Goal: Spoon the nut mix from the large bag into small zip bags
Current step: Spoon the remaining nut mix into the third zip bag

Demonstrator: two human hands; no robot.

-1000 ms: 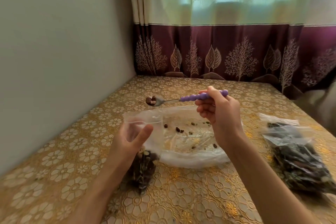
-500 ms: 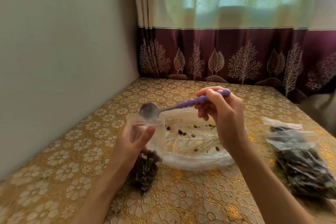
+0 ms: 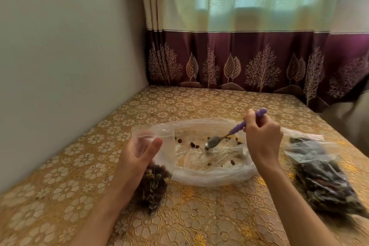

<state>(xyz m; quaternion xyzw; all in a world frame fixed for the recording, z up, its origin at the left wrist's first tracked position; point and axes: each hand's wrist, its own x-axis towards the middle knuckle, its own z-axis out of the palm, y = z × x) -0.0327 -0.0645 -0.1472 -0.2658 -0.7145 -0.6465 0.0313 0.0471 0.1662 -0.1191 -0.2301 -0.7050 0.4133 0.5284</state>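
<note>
Spoon (image 3: 214,144) bowl was down in the large bag (image 3: 211,158), right hand (image 3: 263,142) curled round the purple beaded handle, chasing the last scattered nuts (image 3: 192,144). Left hand (image 3: 139,154) pinched the small zip bag (image 3: 153,166) near its mouth, thumb in front, holding it upright on the table (image 3: 79,185), just left of the large bag. That film looked thin, limp and slippery; likely it would fold shut unless held by the rim. Nuts seemed light and loose, apt to roll off a shallow spoon. Another filled bag (image 3: 327,177) lay to the right of that wrist, blurred.
</note>
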